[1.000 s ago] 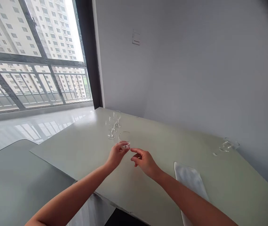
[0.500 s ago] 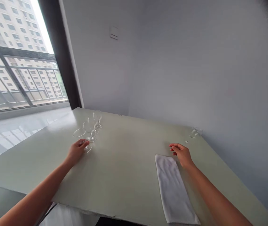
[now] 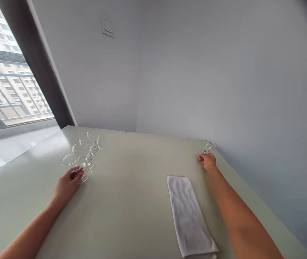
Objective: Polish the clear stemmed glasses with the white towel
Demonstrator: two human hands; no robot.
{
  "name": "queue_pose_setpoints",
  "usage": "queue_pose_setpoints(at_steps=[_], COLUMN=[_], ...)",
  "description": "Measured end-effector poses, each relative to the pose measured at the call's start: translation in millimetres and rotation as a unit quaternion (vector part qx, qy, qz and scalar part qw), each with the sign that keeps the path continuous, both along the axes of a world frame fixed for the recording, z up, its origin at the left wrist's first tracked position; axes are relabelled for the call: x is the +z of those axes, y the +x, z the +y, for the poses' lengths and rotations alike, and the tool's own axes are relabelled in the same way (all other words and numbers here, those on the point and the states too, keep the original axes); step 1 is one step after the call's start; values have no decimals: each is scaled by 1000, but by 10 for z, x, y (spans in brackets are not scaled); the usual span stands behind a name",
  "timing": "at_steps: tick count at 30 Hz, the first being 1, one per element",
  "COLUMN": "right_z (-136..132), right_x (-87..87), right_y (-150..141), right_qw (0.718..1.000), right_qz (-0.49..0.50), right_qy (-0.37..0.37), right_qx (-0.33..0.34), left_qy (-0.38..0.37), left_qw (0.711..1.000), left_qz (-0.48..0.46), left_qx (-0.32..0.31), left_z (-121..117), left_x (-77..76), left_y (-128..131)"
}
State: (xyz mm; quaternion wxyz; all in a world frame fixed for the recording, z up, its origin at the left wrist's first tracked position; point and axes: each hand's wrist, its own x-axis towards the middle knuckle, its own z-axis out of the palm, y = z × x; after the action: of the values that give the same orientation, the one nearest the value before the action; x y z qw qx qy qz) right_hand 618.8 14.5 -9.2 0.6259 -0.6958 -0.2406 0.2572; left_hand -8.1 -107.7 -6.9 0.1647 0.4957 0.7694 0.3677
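Observation:
On the left side of the table, my left hand point(image 3: 68, 182) has its fingers closed around the stem of the nearest clear stemmed glass point(image 3: 83, 177). The glass stands upright on its foot, and the hand covers part of it. Several similar stemmed glasses point(image 3: 90, 165) stand in a row behind. At the far right, my right hand point(image 3: 209, 162) is at the near side of a small clear glass point(image 3: 210, 145). Its fingers are curled in, and what they hold, if anything, is hidden. A folded white cloth point(image 3: 189, 216) lies flat on the table, left of my right forearm.
The pale green-grey table point(image 3: 132, 194) reaches back to a plain wall point(image 3: 186, 72) with a switch plate point(image 3: 107, 27). A window point(image 3: 5, 82) with a railing outside is at the left.
My right hand has reached forward, up to the small clear glass. The white bit seen in front of that glass is now out of sight. My left hand stays at the stem while the view has turned right.

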Motion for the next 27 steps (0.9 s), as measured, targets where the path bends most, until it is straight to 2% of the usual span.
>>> queue_pose_setpoints(at_steps=[5,8,10,12,15,17,18,20,22,24,25,27], right_z=[25,-44,-126,-249,-529,-767,-893,-1136,-1353,-1535,-1613,-1743], right_x=[12,61,138,258,501,660,723,796,794,740,707,655], right_y=[-273,-567,-820,-1115,-1619,-1977,-2158,-2512,-2846,-3142,-3270,-3472], right_qw=[999,994,984,966,929,903,889,860,828,795,778,750], right_qz=[4,16,31,48,56,42,33,22,20,12,3,-27], right_qy=[-6,-8,-3,0,3,2,6,10,13,14,17,32], right_qx=[37,106,176,253,366,428,457,509,560,606,627,660], left_qy=[52,102,126,132,146,179,200,231,220,182,172,159], left_qw=[998,993,989,989,981,966,961,964,976,974,970,964], left_qz=[-32,-58,-75,-65,1,47,60,55,8,-42,-61,-109], left_qx=[-6,6,8,31,124,181,183,122,-2,-124,-162,-182], left_z=[-19,-56,-94,-156,-311,-451,-529,-686,-829,-941,-983,-1037], left_x=[-44,-50,-29,32,197,316,365,430,454,456,454,453], left_y=[30,83,96,81,67,144,226,482,815,1140,1273,1446])
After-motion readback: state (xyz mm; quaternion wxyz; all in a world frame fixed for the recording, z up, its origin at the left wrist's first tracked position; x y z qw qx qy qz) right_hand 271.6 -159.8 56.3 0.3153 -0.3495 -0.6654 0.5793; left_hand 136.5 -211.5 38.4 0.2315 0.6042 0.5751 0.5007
